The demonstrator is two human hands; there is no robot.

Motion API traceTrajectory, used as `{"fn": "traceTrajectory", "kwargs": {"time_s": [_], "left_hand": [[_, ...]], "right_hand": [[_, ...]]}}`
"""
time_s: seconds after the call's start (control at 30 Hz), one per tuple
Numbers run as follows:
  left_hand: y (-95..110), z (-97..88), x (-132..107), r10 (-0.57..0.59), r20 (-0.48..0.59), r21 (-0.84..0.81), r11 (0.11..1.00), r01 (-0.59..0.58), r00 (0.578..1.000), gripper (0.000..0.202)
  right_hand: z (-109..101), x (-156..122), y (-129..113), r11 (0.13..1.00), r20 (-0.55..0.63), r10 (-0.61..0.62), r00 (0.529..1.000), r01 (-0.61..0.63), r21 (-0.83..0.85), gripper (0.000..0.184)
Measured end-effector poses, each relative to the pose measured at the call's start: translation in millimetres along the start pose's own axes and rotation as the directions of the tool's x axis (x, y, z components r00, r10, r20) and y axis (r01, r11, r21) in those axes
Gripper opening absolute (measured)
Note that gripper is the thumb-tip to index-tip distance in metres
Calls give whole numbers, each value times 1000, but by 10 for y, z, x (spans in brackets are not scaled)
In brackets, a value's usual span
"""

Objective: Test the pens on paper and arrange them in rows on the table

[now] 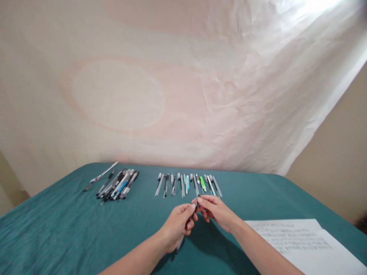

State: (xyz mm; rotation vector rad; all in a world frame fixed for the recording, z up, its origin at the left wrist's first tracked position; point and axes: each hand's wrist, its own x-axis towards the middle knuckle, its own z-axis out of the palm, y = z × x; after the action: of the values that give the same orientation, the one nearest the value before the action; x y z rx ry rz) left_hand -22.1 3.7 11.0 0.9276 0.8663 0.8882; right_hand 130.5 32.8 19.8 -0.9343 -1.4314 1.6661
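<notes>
A pale creased sheet (183,76) hangs behind everything, apparently as a plain backdrop that hides the room. Below it the desk (57,229) is covered in teal cloth, which makes the small things on it easy to pick out. At the near right corner lies a printed paper (298,240), flat and turned to face the person, close enough to read but clear of the hands.

At the far left, a pile of pens (117,185) is bunched together with barrels overlapping, and one stray lies just beside it. Well apart from it, in the middle, a row of pens (187,184) is laid side by side with small gaps, so each can be told from the next.

Just in front of that row the two hands meet above the cloth. The left hand (176,225) is curled closed around the barrel of a dark pen (196,205), steadying it. The right hand (218,212) has its fingers (204,201) pinched tight on the upper end. The pen slants down through the left fist, and its lower end pokes out underneath.
</notes>
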Motion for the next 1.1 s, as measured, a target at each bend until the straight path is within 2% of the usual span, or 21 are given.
{"fn": "traceTrajectory", "kwargs": {"time_s": [0.17,0.4,0.7,0.87,1.0,1.1], "left_hand": [[-22,13,-10,-7,-2,55,998,8,1000,40],[1,-7,-29,-68,8,165,984,66,998,41],[30,-29,-31,-125,-15,220,967,125,992,43],[38,-4,-56,-175,-2,203,964,172,985,47],[-19,-30,-36,-170,-37,191,966,174,985,45],[-54,-70,-13,-154,-12,130,979,154,988,38]], "right_hand": [[-2,15,42,997,-64,-13,998,8,-81,39],[41,12,51,965,-85,-96,992,72,-253,36],[44,38,129,988,-125,-58,990,39,-150,35],[6,67,162,999,-217,-21,976,10,-51,33],[-165,103,96,1000,-238,2,971,4,27,31],[-485,187,51,999,-311,-27,950,17,-36,30]]}}
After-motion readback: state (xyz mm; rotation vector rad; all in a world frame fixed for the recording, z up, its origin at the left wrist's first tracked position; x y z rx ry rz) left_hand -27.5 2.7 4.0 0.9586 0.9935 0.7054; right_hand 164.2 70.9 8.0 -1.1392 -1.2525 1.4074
